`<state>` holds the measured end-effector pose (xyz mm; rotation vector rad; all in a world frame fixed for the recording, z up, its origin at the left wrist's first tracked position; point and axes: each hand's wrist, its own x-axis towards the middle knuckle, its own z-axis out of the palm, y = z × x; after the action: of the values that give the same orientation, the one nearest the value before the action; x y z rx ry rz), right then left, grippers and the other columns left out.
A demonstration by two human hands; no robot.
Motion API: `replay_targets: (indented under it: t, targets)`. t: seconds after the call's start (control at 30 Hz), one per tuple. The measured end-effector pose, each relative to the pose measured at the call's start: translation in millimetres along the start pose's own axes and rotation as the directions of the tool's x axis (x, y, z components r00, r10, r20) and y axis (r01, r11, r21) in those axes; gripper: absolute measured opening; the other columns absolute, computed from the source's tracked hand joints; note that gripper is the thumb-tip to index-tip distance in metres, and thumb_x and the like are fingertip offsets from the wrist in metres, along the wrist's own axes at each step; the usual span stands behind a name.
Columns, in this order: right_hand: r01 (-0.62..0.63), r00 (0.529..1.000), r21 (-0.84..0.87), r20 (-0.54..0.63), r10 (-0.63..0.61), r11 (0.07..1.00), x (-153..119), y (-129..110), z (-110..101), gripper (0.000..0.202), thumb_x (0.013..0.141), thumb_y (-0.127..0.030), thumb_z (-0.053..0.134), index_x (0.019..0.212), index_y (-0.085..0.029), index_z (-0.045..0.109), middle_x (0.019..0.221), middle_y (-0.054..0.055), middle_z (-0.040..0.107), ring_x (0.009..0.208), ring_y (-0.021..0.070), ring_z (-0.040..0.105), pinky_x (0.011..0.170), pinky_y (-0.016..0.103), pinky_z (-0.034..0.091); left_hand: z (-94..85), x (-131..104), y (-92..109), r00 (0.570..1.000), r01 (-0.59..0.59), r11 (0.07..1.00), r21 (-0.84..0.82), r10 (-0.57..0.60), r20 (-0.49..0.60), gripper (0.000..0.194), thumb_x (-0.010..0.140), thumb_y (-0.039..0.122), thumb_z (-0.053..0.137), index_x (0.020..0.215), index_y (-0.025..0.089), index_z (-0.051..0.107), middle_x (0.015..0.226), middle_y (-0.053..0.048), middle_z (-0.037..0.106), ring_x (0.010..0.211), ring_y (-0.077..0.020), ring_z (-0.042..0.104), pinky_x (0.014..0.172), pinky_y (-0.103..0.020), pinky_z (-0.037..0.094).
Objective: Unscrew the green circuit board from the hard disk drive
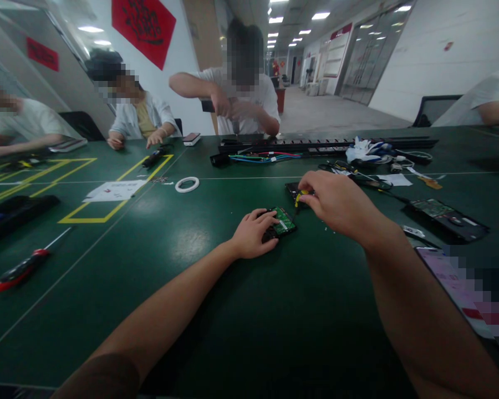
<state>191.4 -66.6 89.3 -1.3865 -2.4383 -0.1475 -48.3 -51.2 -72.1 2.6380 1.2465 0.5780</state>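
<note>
A small drive with a green circuit board (284,221) lies on the green table, near the middle of the view. My left hand (255,234) rests on its left part, fingers spread over the edge of the board. My right hand (330,202) is closed around a small yellow and black screwdriver (298,200), whose thin shaft points down at the right side of the board. Whether the tip touches a screw is too small to tell. Just behind, a second black drive (291,190) is partly hidden by my right hand.
Another open drive (447,219) and a phone (453,288) lie at the right. Cables and white gloves (368,151) sit behind. A white tape ring (187,184), paper (116,190) and a red-black screwdriver (27,267) are at the left. Several people sit around the table.
</note>
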Motion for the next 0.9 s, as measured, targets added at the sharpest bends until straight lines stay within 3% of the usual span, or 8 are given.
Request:
replay_targets:
  t: [0.47,0.9]
  targets:
    - [0.023,1.0,-0.038,-0.011,-0.023,0.999,-0.5,-1.2,-1.1,0.013,0.095,-0.031,0.067,0.095,-0.019,0.07,0.093,0.008,0.071,0.081,0.0212,0.062,0.072,0.033,0.038,-1.0,1.1,1.2,1.0,0.005,1.0,-0.01,-0.004,0.011,0.057,0.087,0.046,0.069,0.14,0.03,0.056,0.162,-0.004,0.049,0.151,-0.0379,0.035,0.117,-0.063,0.037]
    - [0.059,0.998,-0.004,-0.032,-0.059,0.998,0.0,1.0,0.7,0.017,0.098,-0.028,0.061,0.099,-0.019,0.075,0.101,0.01,0.075,0.088,0.0221,0.067,0.079,0.034,0.044,-0.4,0.2,0.2,1.0,0.006,1.0,0.004,-0.006,0.008,0.056,0.088,0.047,0.067,0.14,0.03,0.056,0.162,-0.003,0.048,0.151,-0.0373,0.035,0.117,-0.061,0.038]
